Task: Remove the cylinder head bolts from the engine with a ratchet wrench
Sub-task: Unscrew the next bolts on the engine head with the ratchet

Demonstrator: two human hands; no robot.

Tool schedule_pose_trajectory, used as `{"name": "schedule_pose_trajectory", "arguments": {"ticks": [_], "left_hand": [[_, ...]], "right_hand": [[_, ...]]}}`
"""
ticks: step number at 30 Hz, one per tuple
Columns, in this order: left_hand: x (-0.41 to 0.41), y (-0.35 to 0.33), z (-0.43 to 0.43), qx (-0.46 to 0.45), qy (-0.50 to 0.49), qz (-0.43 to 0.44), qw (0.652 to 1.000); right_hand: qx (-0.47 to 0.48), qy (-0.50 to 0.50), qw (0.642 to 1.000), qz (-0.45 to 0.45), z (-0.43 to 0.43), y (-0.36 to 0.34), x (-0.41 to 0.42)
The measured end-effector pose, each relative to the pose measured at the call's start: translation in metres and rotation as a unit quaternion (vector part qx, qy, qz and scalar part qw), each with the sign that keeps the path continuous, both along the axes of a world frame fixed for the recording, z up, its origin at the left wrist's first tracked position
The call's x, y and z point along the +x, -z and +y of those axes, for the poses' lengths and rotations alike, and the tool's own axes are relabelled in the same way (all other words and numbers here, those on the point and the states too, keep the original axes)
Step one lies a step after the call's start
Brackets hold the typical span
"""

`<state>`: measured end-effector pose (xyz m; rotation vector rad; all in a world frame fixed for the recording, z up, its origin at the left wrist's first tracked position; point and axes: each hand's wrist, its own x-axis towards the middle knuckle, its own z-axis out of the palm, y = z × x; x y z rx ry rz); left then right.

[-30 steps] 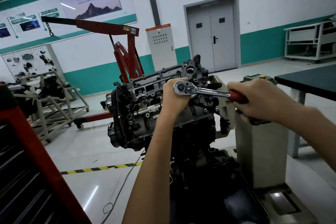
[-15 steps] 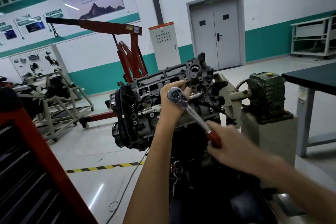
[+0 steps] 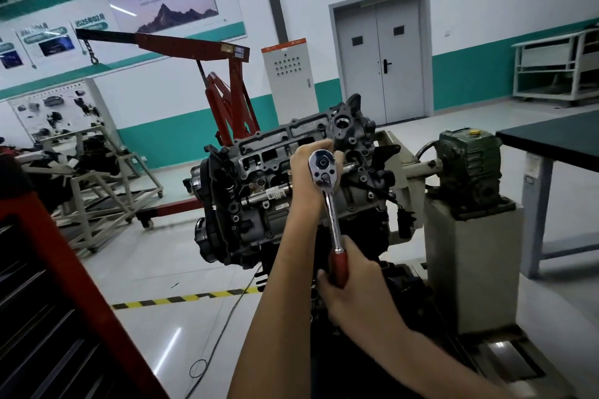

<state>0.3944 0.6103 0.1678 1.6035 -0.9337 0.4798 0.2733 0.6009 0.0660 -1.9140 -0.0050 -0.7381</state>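
The ratchet wrench [image 3: 328, 201] has been swung through roughly a quarter turn: a moment ago its handle was pointed to the right, and now it is hung almost straight down from the head. The head has been kept at the same place on the upper face of the engine [image 3: 259, 191], where it is cupped by the left hand [image 3: 306, 180], whose grip is curled closely around it. The red handle is enclosed in the tight grip of the right hand [image 3: 359, 288]. The bolt itself is hidden under the head. One stroke is judged finished; whether the bolt was loosened or the ratchet only clicked back cannot be told, so more strokes are probably needed
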Motion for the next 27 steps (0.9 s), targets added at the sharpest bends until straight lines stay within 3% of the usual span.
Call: {"name": "schedule_pose_trajectory", "arguments": {"ticks": [2,5,8,11,14,18,20,22,24,27], "left_hand": [[0.000,0.000,-0.001,-0.006,0.005,0.002,1.000],[0.003,0.005,0.006,0.003,-0.003,-0.008,1.000],[0.002,0.002,0.013,0.017,0.038,-0.020,0.999],[0.001,-0.005,0.011,0.066,0.031,-0.049,0.996],[0.004,0.000,0.008,0.034,0.030,-0.026,0.999],[0.000,0.003,0.001,0.004,0.022,0.002,1.000],[-0.003,0.002,-0.002,-0.015,0.022,0.014,1.000],[-0.003,0.003,-0.003,-0.021,0.022,0.006,1.000],[-0.001,0.005,-0.001,-0.017,0.019,0.001,1.000],[0.004,0.006,0.008,0.013,0.010,-0.007,1.000]], "right_hand": [[0.025,-0.014,1.000,-0.006,0.005,0.000,0.001],[-0.122,-0.021,0.992,0.032,-0.043,-0.019,-0.014],[-0.335,0.002,0.939,0.073,-0.111,-0.059,-0.024],[-0.476,0.119,0.871,0.019,-0.145,-0.094,-0.023],[-0.435,0.119,0.892,0.021,-0.134,-0.076,-0.021],[-0.164,0.042,0.985,0.032,-0.062,-0.020,-0.018],[-0.038,0.009,0.999,0.016,-0.023,-0.005,-0.013],[0.016,-0.006,1.000,0.002,-0.001,0.001,-0.007],[-0.002,-0.012,1.000,0.016,-0.009,-0.003,-0.010],[-0.191,-0.010,0.979,0.069,-0.066,-0.026,-0.022]]}}
